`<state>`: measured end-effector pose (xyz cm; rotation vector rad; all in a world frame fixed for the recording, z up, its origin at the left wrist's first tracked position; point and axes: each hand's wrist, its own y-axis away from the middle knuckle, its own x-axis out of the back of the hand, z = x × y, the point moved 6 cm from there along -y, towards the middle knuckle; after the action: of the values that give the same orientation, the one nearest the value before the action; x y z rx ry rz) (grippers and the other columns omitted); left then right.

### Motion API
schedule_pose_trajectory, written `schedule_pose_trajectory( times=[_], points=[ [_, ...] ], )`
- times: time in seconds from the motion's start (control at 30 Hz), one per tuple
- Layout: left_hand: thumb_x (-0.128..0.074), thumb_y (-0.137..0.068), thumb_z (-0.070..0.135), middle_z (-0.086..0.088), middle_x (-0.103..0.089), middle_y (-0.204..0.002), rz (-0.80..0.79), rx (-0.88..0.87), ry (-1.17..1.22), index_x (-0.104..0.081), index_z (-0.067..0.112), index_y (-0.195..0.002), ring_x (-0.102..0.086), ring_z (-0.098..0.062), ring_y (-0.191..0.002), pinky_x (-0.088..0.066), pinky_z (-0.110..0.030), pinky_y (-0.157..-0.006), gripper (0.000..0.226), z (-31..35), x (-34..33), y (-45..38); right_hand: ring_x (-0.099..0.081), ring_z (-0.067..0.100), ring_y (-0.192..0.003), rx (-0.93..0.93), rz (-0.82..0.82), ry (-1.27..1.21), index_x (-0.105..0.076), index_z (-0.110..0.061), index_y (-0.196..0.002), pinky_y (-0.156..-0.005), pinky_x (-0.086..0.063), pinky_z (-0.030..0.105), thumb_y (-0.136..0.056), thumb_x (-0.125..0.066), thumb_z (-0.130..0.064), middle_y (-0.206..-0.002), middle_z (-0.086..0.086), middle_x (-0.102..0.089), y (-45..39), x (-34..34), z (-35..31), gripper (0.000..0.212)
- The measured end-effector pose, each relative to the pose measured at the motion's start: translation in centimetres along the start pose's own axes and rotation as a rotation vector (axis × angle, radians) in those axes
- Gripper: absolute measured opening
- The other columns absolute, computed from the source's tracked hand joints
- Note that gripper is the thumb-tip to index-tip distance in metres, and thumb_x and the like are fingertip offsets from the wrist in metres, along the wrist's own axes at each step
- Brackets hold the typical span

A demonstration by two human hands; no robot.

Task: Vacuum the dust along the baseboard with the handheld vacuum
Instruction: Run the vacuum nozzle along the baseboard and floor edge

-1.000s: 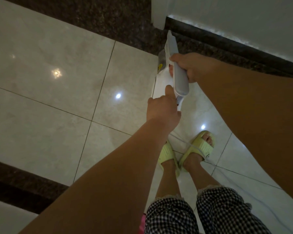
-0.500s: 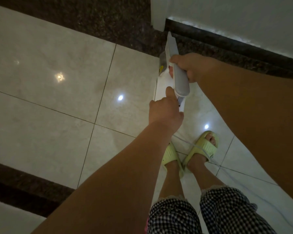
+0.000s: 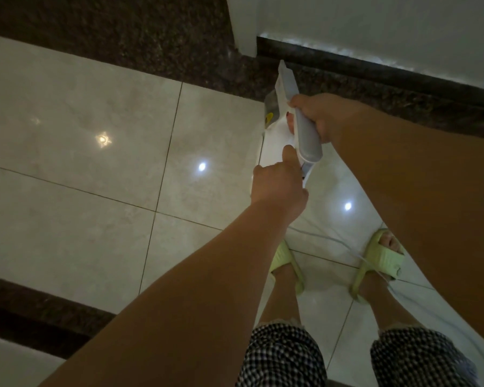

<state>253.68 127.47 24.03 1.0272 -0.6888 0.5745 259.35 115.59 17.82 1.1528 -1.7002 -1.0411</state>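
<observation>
My right hand grips the vacuum handle, left hand curled at its rear, thumb touching, long axis pointing away toward the baseboard just ahead of the nozzle.

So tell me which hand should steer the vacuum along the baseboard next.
Right. The right hand already grips the vacuum by its handle, nozzle aimed toward the baseboard. The left hand only holds its rear end.
</observation>
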Motion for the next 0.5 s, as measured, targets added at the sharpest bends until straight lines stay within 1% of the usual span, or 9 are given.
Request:
schedule_pose_trajectory(
  times=[0.07,0.1,0.17,0.2,0.27,0.37,0.43,0.5],
  points=[
    [-0.062,-0.082,0.027,0.008,-0.044,-0.065,-0.007,-0.012,-0.015,-0.03,0.018,-0.115,-0.046,-0.02,-0.059,-0.031,-0.033,-0.07,0.047,1.3,-0.2,-0.1,-0.063,0.019,-0.087,-0.008,0.018,0.001,-0.057,-0.011,-0.11,-0.094,-0.051,0.037,-0.079,-0.074,-0.039,-0.095,0.006,-0.066,1.2,1.4,0.0,0.046],
    [-0.061,-0.082,0.027,0.008,-0.045,-0.066,-0.011,-0.019,-0.024,-0.03,0.018,-0.117,-0.047,-0.02,-0.059,-0.031,-0.034,-0.07,0.047,1.9,-0.2,-0.1,-0.061,0.02,-0.09,-0.003,0.022,-0.012,-0.053,-0.012,-0.115,-0.094,-0.05,0.037,-0.08,-0.072,-0.041,-0.099,0.007,-0.063,1.2,2.0,0.1,0.049],
    [-0.06,-0.082,0.025,0.007,-0.05,-0.07,-0.019,-0.038,-0.048,-0.029,0.016,-0.123,-0.051,-0.021,-0.061,-0.031,-0.034,-0.072,0.052,3.2,-0.5,-0.2,-0.059,0.024,-0.098,-0.023,0.035,0.001,-0.049,-0.015,-0.125,-0.097,-0.048,0.041,-0.076,-0.074,-0.046,-0.111,0.008,-0.061,1.6,3.4,0.5,0.062],
    [-0.06,-0.082,0.025,0.006,-0.052,-0.072,-0.02,-0.046,-0.061,-0.028,0.016,-0.127,-0.053,-0.021,-0.063,-0.031,-0.033,-0.072,0.055,3.9,-0.7,-0.3,-0.058,0.024,-0.097,-0.025,0.031,-0.008,-0.05,-0.015,-0.125,-0.096,-0.049,0.041,-0.075,-0.074,-0.047,-0.112,0.009,-0.061,1.5,4.1,0.7,0.064],
    [-0.059,-0.082,0.024,0.006,-0.051,-0.073,-0.028,-0.053,-0.084,-0.026,0.014,-0.132,-0.05,-0.02,-0.063,-0.03,-0.033,-0.073,0.061,5.3,-1.0,-0.3,-0.058,0.022,-0.091,-0.011,0.029,-0.026,-0.051,-0.014,-0.117,-0.093,-0.049,0.037,-0.078,-0.072,-0.045,-0.106,0.009,-0.061,1.5,5.5,1.1,0.054],
    [-0.06,-0.082,0.026,0.005,-0.051,-0.074,-0.05,-0.063,-0.104,-0.026,0.015,-0.133,-0.047,-0.02,-0.062,-0.031,-0.033,-0.074,0.063,7.3,-1.8,-0.2,-0.057,0.024,-0.095,-0.052,0.031,-0.038,-0.05,-0.015,-0.123,-0.099,-0.046,0.039,-0.079,-0.072,-0.047,-0.109,0.009,-0.06,1.6,7.9,2.1,0.059],
    [-0.06,-0.082,0.026,0.005,-0.052,-0.076,-0.064,-0.08,-0.126,-0.026,0.015,-0.133,-0.049,-0.021,-0.064,-0.033,-0.036,-0.079,0.062,8.5,-2.4,-0.2,-0.056,0.019,-0.085,-0.045,0.032,-0.054,-0.05,-0.014,-0.118,-0.093,-0.046,0.033,-0.084,-0.067,-0.046,-0.103,0.008,-0.061,1.8,9.3,2.5,0.05],
    [-0.06,-0.082,0.025,0.005,-0.05,-0.076,-0.077,-0.103,-0.141,-0.026,0.015,-0.132,-0.048,-0.021,-0.064,-0.034,-0.036,-0.08,0.061,10.5,-3.0,-0.2,-0.05,0.016,-0.072,-0.061,0.027,-0.068,-0.05,-0.014,-0.114,-0.08,-0.047,0.028,-0.088,-0.063,-0.044,-0.094,0.005,-0.059,1.8,11.5,3.2,0.041]
  ],
)
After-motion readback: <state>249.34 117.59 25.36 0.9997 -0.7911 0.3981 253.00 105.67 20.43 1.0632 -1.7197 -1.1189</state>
